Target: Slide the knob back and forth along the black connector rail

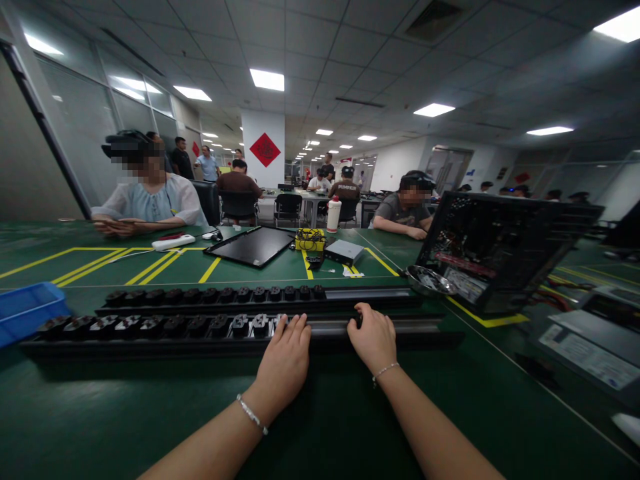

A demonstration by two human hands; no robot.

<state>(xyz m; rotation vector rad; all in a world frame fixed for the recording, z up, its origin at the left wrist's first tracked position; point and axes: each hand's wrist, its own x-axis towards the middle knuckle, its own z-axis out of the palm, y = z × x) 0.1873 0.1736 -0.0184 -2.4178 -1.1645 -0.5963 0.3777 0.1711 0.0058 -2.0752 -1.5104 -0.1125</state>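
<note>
Near rail (pixel 327 330), black and long, lies on the green counter (pixel 150 400); left hand (pixel 287 357) covers the end of its row of modules (pixel 175 327), fingers together, though whether they grip I cannot tell; right hand (pixel 375 337) has its fingers clamped on a small black piece (pixel 359 321).

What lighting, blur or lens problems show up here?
Head view: ceiling lights burn out white, the green table looks dim; wide-angle distortion seems to stretch the computer case; left hand and right hand read clearly, distant people softer.
</note>
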